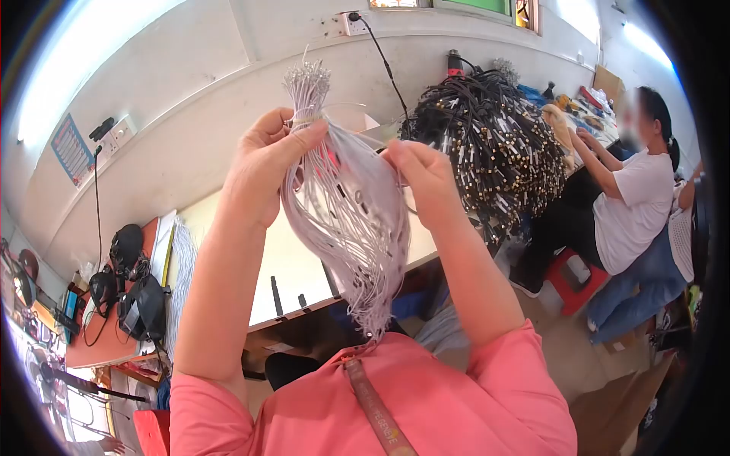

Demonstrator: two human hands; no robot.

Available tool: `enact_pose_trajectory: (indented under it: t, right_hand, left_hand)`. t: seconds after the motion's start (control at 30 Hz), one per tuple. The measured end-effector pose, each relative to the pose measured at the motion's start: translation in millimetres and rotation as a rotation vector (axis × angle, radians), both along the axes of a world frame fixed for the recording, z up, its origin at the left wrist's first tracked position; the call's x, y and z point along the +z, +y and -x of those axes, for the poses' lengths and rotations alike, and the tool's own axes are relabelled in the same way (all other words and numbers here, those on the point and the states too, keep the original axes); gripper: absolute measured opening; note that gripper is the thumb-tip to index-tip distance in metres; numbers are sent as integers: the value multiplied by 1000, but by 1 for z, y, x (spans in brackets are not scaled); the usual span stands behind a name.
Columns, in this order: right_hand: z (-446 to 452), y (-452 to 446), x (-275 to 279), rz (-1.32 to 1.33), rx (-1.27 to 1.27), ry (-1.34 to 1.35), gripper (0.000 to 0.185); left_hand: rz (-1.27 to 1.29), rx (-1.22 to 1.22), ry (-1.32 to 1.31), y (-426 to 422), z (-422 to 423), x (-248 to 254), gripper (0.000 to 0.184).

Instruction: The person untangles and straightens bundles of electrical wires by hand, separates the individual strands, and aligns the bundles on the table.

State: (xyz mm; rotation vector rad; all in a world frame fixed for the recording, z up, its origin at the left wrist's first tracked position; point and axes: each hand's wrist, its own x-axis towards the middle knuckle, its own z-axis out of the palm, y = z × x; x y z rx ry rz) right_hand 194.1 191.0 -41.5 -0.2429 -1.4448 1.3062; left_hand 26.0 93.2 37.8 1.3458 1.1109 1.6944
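A bundle of thin grey-white cables (346, 220) hangs in front of my chest, its many ends gathered in a tuft at the top and its lower part loose. My left hand (277, 156) is closed round the bundle just below the tuft, thumb across the cables. To the right of the bundle, my right hand (420, 171) is pinched on a cable or a few cables at its upper edge; exactly how many cannot be made out. Part of the bundle beside my right hand is blurred.
A large heap of black cables (494, 144) with metal ends lies at the right of the white table (277, 262). Farther right a person (635, 182) in a white top sits on a red stool (572, 280). Black bags (143, 304) lie at the left.
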Motion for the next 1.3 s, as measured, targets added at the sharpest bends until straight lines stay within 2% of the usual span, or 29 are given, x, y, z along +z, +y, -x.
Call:
enact_pose_trajectory:
  t: [0.13,0.23,0.37,0.53,0.63,0.87,0.97,1.03,1.17,1.3]
  right_hand:
    - [1,-6,-2,-104,57,-208,22]
    - [3,-9,6,-26,110,14,22]
    - [9,-11,10,7,327,-91,25]
    - [-2,-2,17,229,486,3,18]
    - [1,3,11,224,549,5,19]
    - [-5,3,10,53,391,-40,19]
    - [-2,5,8,-32,407,-36,19]
    - [-4,4,9,18,439,-2,24]
    - [-8,-4,10,137,525,-6,38]
    - [5,-15,6,62,387,-39,40]
  left_hand:
    - [-32,31,7,7,4,-6,22]
    - [-61,-55,-87,8,0,-7,25]
    - [5,-94,-15,8,-6,-4,28]
    - [55,-84,47,1,-14,-5,27]
    - [111,-129,21,2,-12,-3,27]
    - [165,-132,57,2,-11,-2,31]
    - [216,-173,99,1,-6,-1,34]
    - [237,-248,132,2,-2,-2,36]
    - [232,-207,103,4,-2,-5,37]
    - [148,-145,21,2,-11,-7,31]
